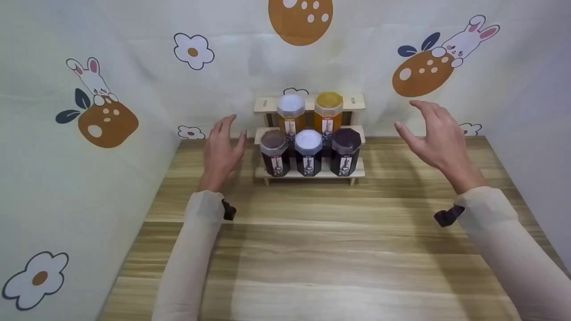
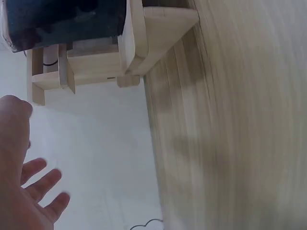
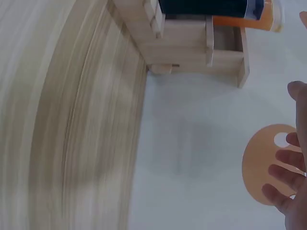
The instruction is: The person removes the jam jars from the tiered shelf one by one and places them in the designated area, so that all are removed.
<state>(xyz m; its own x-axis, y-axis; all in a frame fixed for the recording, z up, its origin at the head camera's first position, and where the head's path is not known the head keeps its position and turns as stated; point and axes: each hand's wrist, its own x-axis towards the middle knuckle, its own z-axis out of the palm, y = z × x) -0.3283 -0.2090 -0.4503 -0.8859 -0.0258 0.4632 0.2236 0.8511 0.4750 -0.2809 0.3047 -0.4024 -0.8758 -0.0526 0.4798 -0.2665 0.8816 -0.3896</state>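
Observation:
A tiered wooden rack [image 1: 308, 174] stands against the back wall with several lidded jars on it. On its lowest step are three dark jars, a left one [image 1: 275, 154], a middle one [image 1: 308, 153] and a right one [image 1: 345, 152]. Higher up stand a white-lidded amber jar [image 1: 291, 117] and a yellow-lidded jar [image 1: 328, 113]. My left hand [image 1: 221, 151] is held up just left of the rack, fingers apart, touching nothing. To the right of the rack, further off, my right hand [image 1: 439, 136] is raised with thumb and fingers spread and holds nothing.
The wood-grained table [image 1: 303, 249] stretches from the rack toward me. Pale cloth [image 1: 241, 58] printed with flowers, rabbits and orange fruit covers the back, and pale walls rise at both sides. Small dark objects [image 1: 229, 210] hang at both cuffs.

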